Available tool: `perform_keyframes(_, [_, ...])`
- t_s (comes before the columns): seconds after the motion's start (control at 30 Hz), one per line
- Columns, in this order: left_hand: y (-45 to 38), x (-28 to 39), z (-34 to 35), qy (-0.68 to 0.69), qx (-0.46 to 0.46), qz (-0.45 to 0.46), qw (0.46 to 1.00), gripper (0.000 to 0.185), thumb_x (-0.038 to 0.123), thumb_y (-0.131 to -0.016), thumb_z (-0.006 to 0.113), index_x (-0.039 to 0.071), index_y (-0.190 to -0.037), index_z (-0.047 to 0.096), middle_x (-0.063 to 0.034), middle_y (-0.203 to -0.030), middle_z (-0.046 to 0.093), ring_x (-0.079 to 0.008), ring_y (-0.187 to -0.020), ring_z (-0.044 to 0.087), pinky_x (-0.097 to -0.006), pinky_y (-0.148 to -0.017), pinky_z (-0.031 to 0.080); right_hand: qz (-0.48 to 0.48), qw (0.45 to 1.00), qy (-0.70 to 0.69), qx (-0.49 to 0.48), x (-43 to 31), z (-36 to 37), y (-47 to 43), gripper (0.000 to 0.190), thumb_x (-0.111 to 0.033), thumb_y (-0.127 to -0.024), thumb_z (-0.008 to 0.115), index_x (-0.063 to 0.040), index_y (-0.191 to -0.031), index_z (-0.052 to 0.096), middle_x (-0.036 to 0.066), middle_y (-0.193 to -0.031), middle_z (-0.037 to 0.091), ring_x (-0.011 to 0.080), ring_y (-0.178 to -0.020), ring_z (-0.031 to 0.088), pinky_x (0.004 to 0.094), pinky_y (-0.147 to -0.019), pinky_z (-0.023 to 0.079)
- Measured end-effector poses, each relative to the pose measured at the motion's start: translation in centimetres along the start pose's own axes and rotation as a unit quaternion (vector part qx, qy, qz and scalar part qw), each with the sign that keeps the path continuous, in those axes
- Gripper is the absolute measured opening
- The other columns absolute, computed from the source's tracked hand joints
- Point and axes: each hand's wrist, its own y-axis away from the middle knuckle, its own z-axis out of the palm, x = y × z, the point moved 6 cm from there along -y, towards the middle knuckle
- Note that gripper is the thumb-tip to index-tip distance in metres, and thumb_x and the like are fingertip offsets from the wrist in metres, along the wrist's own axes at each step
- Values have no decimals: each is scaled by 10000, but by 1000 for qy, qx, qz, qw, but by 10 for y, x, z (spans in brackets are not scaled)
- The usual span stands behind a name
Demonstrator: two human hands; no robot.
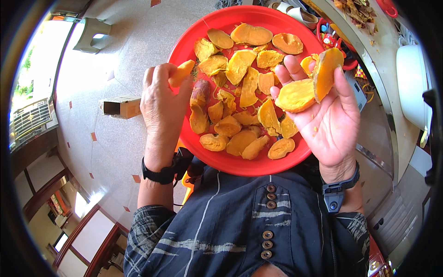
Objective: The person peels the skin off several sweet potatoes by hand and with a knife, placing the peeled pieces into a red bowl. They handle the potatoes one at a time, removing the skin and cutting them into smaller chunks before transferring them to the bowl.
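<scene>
A round red plastic tray (249, 169) rests at my lap, with many orange slices of cooked sweet potato (250, 86) spread over it. A purple-skinned piece (200, 90) lies near its left side. My left hand (164, 97), at the tray's left edge, pinches a small orange piece (182, 72) between thumb and fingers. Over the tray's right side, my right hand (322, 114) is palm up and holds several slices: one lies flat on the fingers (296, 95), another stands upright against the thumb (328, 72). Small crumbs stick to the palm.
An open cardboard box (121, 106) lies on the floor at the left, and a plastic stool (90, 35) is farther back. Shoes (303, 17) are behind the tray. On the right a counter (384, 62) carries peelings (358, 14) and a white basin (412, 86).
</scene>
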Motion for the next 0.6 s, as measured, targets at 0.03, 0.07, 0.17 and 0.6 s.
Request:
perform_keyframes(0.03, [0, 1, 4, -13, -11, 1, 1000, 302, 249, -777, 669, 52, -974, 553, -113, -969, 557, -315, -897, 579, -408, -742, 469, -2, 1000, 6, 0, 0, 0, 0, 380, -315, -951, 446, -43, -1209, 508, 199, -1328, 444, 334, -1289, 342, 515, -1065, 246])
perform_keyframes(0.07, [-2, -1, 7, -29, -28, -14, 999, 311, 254, -777, 670, 52, -983, 554, -114, -976, 557, -314, -903, 580, -408, -744, 469, -2, 1000, 8, -7, -1, 1, 0, 379, -314, -952, 445, -42, -1209, 508, 198, -1331, 441, 333, -1291, 339, 517, -1065, 245])
perform_keyframes(0.17, [-3, 2, 12, -52, -39, 15, 998, 330, 262, -790, 658, 53, -1025, 558, -126, -1013, 568, -319, -925, 583, -412, -752, 469, -3, 1000, 3, -7, -2, 2, 1, 378, -312, -954, 438, -46, -1212, 516, 197, -1346, 426, 333, -1296, 331, 518, -1066, 242])
perform_keyframes(0.6, [44, 106, -6, 292, -264, 137, 909, 406, 153, -745, 723, 26, -1090, 553, -156, -1000, 571, -289, -803, 612, -353, -659, 506, 23, 997, 73, -33, 8, -7, 22, 388, -297, -934, 478, -37, -1221, 503, 197, -1381, 386, 328, -1332, 289, 479, -1098, 223])
